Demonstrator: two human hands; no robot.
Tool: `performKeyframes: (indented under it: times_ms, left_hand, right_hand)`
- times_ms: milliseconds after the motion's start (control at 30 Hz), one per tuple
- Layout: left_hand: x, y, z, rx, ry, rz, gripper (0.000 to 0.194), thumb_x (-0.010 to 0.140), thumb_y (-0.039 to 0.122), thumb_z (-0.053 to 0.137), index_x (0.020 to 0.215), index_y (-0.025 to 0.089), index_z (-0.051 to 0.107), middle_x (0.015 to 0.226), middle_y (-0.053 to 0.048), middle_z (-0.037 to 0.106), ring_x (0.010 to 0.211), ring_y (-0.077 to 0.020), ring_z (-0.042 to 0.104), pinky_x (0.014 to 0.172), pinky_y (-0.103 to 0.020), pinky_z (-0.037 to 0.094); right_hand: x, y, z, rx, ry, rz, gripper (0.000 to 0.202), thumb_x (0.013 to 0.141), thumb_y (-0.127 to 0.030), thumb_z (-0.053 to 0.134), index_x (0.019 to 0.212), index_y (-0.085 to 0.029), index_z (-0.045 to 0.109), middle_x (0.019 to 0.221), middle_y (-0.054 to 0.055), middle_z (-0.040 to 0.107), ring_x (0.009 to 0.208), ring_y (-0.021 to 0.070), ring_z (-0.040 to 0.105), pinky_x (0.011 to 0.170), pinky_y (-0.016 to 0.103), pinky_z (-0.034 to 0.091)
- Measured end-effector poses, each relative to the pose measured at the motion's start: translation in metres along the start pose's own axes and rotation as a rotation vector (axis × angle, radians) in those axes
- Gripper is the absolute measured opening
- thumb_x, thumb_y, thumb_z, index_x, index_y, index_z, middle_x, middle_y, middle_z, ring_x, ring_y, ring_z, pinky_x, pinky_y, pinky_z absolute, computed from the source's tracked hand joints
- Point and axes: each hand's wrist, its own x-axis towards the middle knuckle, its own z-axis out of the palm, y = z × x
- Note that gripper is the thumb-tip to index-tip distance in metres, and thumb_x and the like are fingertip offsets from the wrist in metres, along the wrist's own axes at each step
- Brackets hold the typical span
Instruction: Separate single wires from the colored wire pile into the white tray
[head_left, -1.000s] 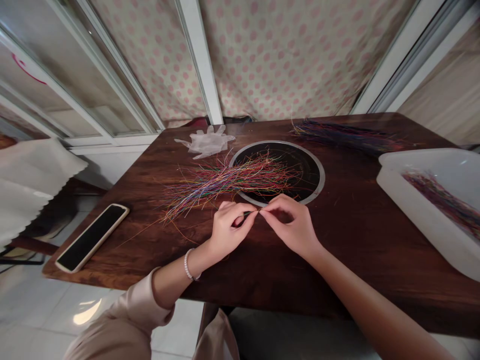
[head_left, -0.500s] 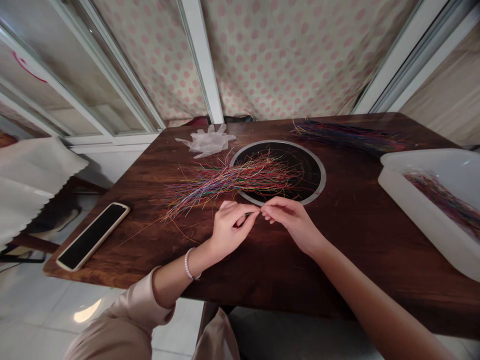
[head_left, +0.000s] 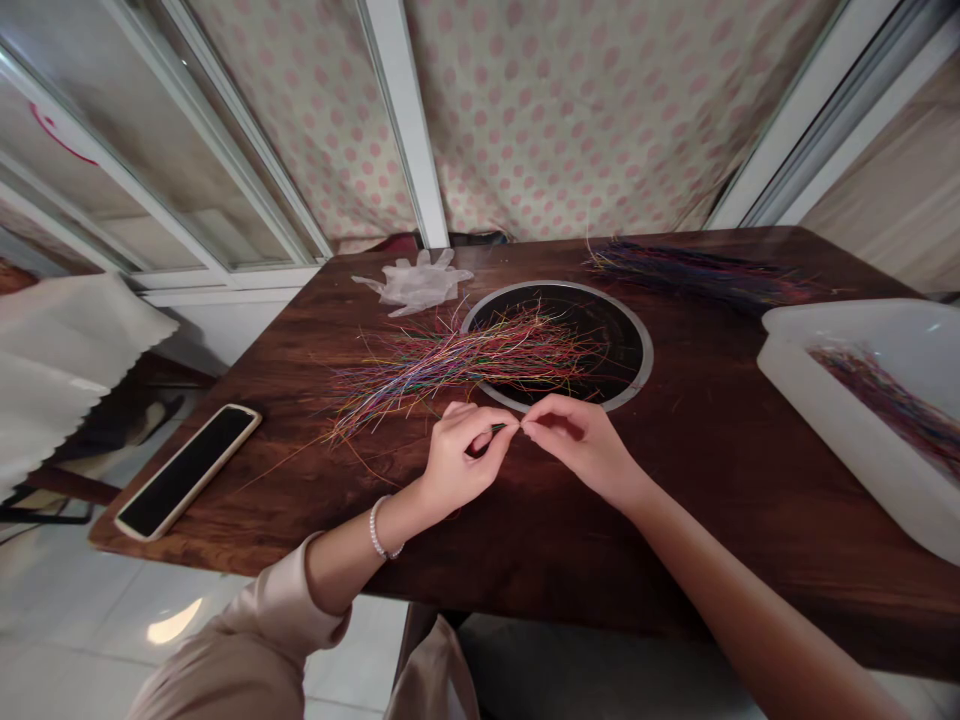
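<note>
Pinched in our left hand (head_left: 465,458): one thin dark-green strand (head_left: 498,427), mostly hidden. Our right hand (head_left: 581,450): thumb and forefinger pressed together beside the left fingertips, any contents too small to tell. Just beyond, we list one loose bundle of multicoloured wires (head_left: 459,362) on the dark table (head_left: 720,460), partly over a round black plate (head_left: 619,335).

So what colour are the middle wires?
The middle wires are mixed: red, green, yellow, purple; head view.
</note>
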Motion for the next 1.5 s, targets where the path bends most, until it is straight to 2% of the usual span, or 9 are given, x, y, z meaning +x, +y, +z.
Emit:
performKeyframes:
  times_ms: [100,233,467,667,1233,1500]
  left_hand:
    - [0.0000,-0.0001,0.0000,-0.003,-0.002,-0.006,0.008,0.082,0.014,0.060,0.076,0.018,0.062,0.046,0.010,0.032,0.043,-0.0071,0.036,0.059,-0.024,0.036]
    - [-0.0004,-0.0006,0.0004,0.004,-0.004,-0.014,0.008,0.083,0.015,0.059,0.076,0.018,0.062,0.046,0.010,0.032,0.044,-0.0073,0.036,0.059,-0.024,0.036]
    - [-0.0006,0.0004,0.0004,0.015,-0.015,-0.019,0.009,0.083,0.016,0.058,0.075,0.018,0.062,0.046,0.010,0.031,0.044,-0.0075,0.035,0.059,-0.024,0.036]
    - [-0.0001,0.0021,0.0000,0.016,-0.020,-0.010,0.009,0.083,0.015,0.059,0.076,0.018,0.062,0.046,0.010,0.031,0.044,-0.0071,0.035,0.060,-0.024,0.037]
    - [0.0002,0.0028,0.0009,0.021,-0.009,0.038,0.007,0.082,0.012,0.057,0.084,0.019,0.059,0.046,0.011,0.038,0.044,-0.0075,0.042,0.062,-0.024,0.039]
    - [-0.0005,0.0017,-0.0003,0.026,-0.002,0.026,0.009,0.082,0.011,0.055,0.088,0.018,0.058,0.052,0.008,0.045,0.051,-0.0088,0.047,0.063,-0.024,0.039]
  right_hand:
    - [-0.0014,0.0011,0.0012,-0.075,0.038,-0.062,0.006,0.076,-0.021,0.060,0.073,-0.018,0.064,0.067,0.000,0.063,0.060,0.0116,0.056,0.052,0.023,0.042]
    - [-0.0037,0.0018,0.0017,-0.175,0.077,-0.137,0.004,0.077,-0.017,0.059,0.076,-0.019,0.063,0.071,0.001,0.064,0.066,0.0131,0.060,0.059,0.025,0.047]
    - [-0.0054,0.0031,0.0004,-0.497,0.131,-0.516,0.012,0.082,-0.011,0.054,0.080,-0.020,0.061,0.075,0.002,0.061,0.072,0.0150,0.057,0.065,0.029,0.049]
    - [-0.0065,0.0068,0.0005,-0.621,0.174,-0.656,0.016,0.080,-0.007,0.054,0.078,-0.021,0.060,0.077,0.004,0.061,0.073,0.0166,0.056,0.067,0.031,0.049]
    - [-0.0062,0.0041,0.0016,-0.602,0.231,-0.673,0.017,0.081,-0.006,0.053,0.082,-0.022,0.058,0.077,0.003,0.060,0.073,0.0166,0.057,0.066,0.032,0.050]
    - [-0.0068,0.0056,0.0022,-0.544,0.276,-0.605,0.017,0.081,-0.006,0.054,0.088,-0.022,0.055,0.076,0.002,0.059,0.070,0.0148,0.056,0.063,0.029,0.050]
